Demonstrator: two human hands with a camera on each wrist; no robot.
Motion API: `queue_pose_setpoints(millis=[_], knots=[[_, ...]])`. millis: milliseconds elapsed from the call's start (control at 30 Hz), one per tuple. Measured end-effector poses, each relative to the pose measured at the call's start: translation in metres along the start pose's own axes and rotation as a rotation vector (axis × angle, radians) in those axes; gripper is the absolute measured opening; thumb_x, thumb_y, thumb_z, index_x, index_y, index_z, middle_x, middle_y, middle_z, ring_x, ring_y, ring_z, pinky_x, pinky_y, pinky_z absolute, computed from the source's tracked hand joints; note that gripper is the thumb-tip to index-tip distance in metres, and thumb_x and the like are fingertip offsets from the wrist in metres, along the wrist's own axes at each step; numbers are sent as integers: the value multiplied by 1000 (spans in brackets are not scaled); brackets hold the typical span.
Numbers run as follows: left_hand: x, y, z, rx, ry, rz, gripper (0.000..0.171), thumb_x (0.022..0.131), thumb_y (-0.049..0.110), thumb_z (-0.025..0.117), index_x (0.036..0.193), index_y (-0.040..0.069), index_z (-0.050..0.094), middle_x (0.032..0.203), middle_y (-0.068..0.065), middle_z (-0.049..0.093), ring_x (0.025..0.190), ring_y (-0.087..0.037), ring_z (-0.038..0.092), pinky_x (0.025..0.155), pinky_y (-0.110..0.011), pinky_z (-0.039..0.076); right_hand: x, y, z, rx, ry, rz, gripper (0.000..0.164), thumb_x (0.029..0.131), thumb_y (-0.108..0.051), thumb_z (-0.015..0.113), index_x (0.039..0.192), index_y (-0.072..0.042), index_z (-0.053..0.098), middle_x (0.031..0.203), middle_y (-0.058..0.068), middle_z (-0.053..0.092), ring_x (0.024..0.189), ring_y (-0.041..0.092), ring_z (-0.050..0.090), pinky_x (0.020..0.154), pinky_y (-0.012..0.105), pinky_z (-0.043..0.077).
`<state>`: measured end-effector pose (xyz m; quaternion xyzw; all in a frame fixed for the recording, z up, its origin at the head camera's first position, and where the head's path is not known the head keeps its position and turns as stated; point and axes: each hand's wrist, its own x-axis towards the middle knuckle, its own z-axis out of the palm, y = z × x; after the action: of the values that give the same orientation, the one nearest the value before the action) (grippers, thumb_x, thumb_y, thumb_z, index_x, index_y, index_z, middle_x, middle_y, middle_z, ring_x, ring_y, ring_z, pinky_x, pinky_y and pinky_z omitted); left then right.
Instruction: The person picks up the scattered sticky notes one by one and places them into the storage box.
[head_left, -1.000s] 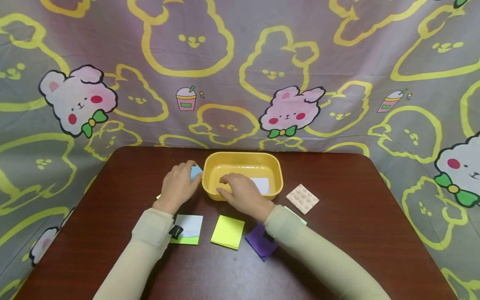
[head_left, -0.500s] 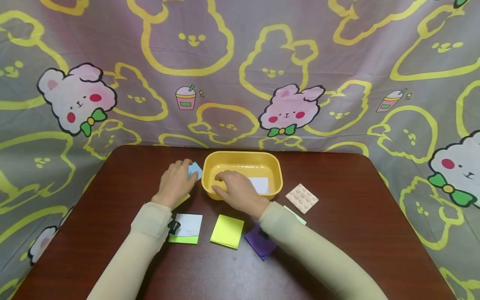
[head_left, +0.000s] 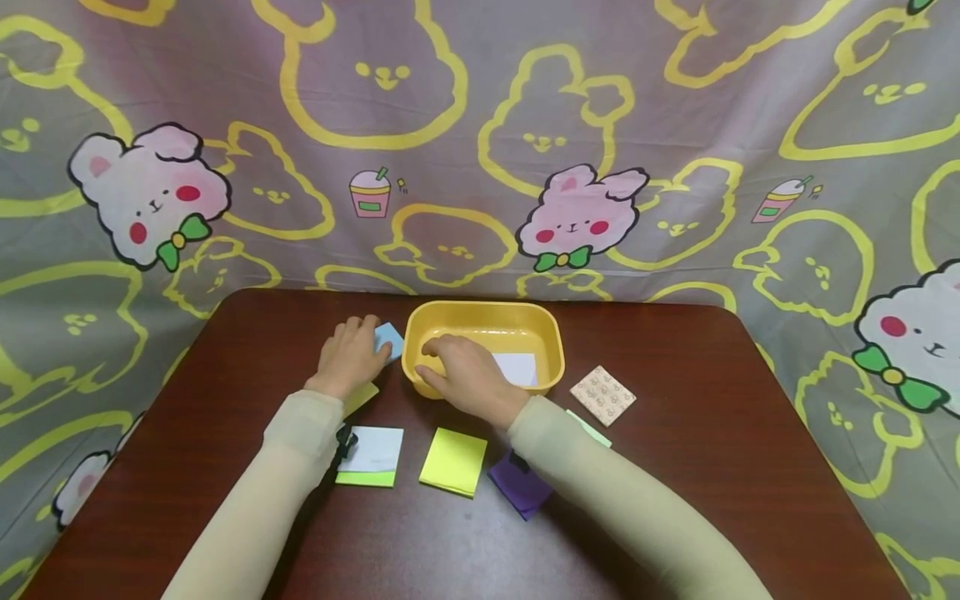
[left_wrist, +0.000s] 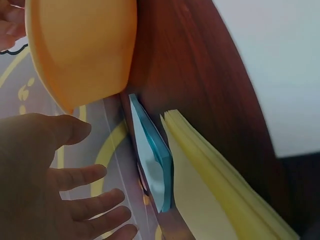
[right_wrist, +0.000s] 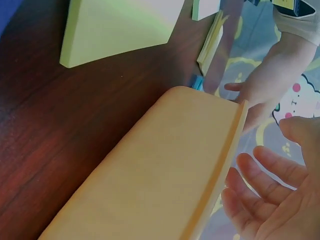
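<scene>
Two bare hands, in pale sleeves (head_left: 641, 493), extend over a dark wood table (head_left: 735, 467) as I watch from afar through the head and wrist cameras. The left hand (head_left: 348, 358) hovers near a blue pad (head_left: 389, 342), fingers spread and holding nothing, by the look of my left wrist view. The right hand (head_left: 471, 379) hangs over the near side of a yellow tub (head_left: 487, 304), its fingers loosely bent around nothing. The blue pad lies just beside the tub's left end; whether the two touch, I cannot tell. Inside the tub, toward its right end, I can make out a white sheet (head_left: 519, 368), partly behind the right hand.

Nearer my camera, a pale yellow pad (head_left: 360, 398) shows partly from under the left wrist. Below it sit a white-and-green pad (head_left: 377, 452), a bright yellow pad (head_left: 453, 461) and a purple pad (head_left: 519, 487), the last partly covered by the right sleeve. A pale green pad (head_left: 591, 427) peeks out beyond that sleeve, near a patterned beige square (head_left: 603, 395). Behind the table hangs a rabbit-print curtain (head_left: 450, 179).
</scene>
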<state>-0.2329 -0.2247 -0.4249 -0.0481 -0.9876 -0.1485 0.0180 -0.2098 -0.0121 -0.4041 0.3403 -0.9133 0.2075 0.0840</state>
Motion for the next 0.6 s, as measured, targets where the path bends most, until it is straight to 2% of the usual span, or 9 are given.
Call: queue_pose_setpoints(millis=[367,600], knots=[[9,-7,10,42,-89,-37,69,91,37,54,141,-6,33,133,-30,44,117,-47,44,89,-59,40,7,-6,-1,-12,-24,-13,35,90,-36,58,108,-7,68,102,4,68,90,16,62,78,31,49],[12,-9,16,34,-97,-24,74,87,35,62,142,-3,31,127,-30,51,110,-47,50,85,-59,44,8,-6,-1,-17,-26,-15,35,89,-36,58,107,-8,68,102,4,68,90,16,62,77,31,49]])
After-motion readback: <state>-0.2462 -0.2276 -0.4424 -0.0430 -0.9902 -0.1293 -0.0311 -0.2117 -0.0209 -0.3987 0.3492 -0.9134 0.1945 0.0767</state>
